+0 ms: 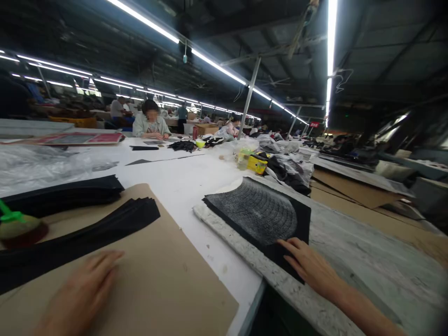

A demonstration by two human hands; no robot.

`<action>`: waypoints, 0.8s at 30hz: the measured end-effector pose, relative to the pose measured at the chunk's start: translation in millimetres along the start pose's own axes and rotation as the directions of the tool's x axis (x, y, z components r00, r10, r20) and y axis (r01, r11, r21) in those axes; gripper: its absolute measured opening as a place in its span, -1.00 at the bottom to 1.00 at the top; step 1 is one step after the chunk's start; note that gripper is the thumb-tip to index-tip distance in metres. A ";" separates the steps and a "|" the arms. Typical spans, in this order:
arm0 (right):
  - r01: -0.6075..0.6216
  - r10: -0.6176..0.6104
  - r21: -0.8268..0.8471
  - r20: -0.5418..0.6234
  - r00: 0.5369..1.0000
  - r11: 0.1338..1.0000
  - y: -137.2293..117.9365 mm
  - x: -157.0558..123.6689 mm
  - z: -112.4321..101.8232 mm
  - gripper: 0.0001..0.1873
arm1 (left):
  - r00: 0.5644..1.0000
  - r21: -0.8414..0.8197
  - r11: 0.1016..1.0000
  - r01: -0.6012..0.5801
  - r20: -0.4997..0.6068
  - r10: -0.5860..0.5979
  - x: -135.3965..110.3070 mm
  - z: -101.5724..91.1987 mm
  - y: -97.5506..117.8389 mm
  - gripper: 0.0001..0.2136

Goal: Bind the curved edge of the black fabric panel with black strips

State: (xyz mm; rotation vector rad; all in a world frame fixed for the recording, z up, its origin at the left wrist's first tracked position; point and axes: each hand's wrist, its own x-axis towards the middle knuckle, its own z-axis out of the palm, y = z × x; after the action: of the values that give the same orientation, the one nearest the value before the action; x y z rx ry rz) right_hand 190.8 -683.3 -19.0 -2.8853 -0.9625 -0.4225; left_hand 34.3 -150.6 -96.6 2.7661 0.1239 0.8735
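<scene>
On the right, my right hand (306, 262) rests its outstretched fingers on the lower edge of a black sheet (261, 210) with a grey scale-like pattern. That sheet lies flat on a pale, stained slab (241, 252). Slightly blurred, my left hand (82, 294) is over a brown cardboard sheet (164, 275) with its fingers stretched out and nothing seen in them. Just beyond it lies a fanned stack of black strips (115, 233), and a second black stack (70, 193) sits farther back. A container with a green top (19, 224) stands at the left edge, over the strips.
Clear plastic wrapping (49, 163) covers the white table's (182, 182) left side. A yellow box (257, 164) and dark bundles in plastic (290, 170) are beyond the slab. Cardboard sheets (371, 214) are stacked at right. Across the table, a person (150, 123) leans over the surface.
</scene>
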 end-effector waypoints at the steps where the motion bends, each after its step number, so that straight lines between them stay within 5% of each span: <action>1: -0.001 0.001 -0.020 0.012 1.000 1.000 13.5 -6.9 2.5 -0.62 | 0.995 -0.071 0.995 -0.071 0.071 0.076 11.3 6.4 35.0 -0.68; 6: 0.048 -0.044 -0.084 0.054 0.998 0.995 27.1 -12.6 17.2 -0.65 | 0.859 -0.423 0.856 -0.297 0.272 0.433 68.9 35.5 223.7 -0.51; 10: 0.087 -0.079 -0.113 0.071 0.994 0.990 25.5 -1.2 18.7 -0.71 | 0.756 -0.478 0.791 -0.381 0.333 0.564 100.6 72.8 310.5 -0.42; 14: 0.129 -0.122 -0.098 0.078 0.989 0.987 31.9 6.7 19.0 -0.70 | 0.753 -0.436 0.815 -0.381 0.365 0.547 111.4 101.5 331.5 -0.44; 18: 0.130 -0.129 -0.027 0.041 0.991 0.991 37.4 7.6 23.9 -0.73 | 0.783 -0.402 0.844 -0.355 0.366 0.503 107.4 103.5 334.5 -0.57; 24: -0.066 0.084 0.192 -0.087 0.993 0.979 67.3 -5.2 16.7 -0.79 | 0.829 -0.384 0.871 -0.307 0.342 0.443 100.7 100.3 348.2 -0.72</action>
State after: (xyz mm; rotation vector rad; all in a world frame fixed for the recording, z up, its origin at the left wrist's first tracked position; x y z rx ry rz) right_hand 231.0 -737.7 -35.2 -2.6951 -0.8284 -0.4324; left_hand 177.6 -492.5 -33.2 2.6283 -0.6142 0.3027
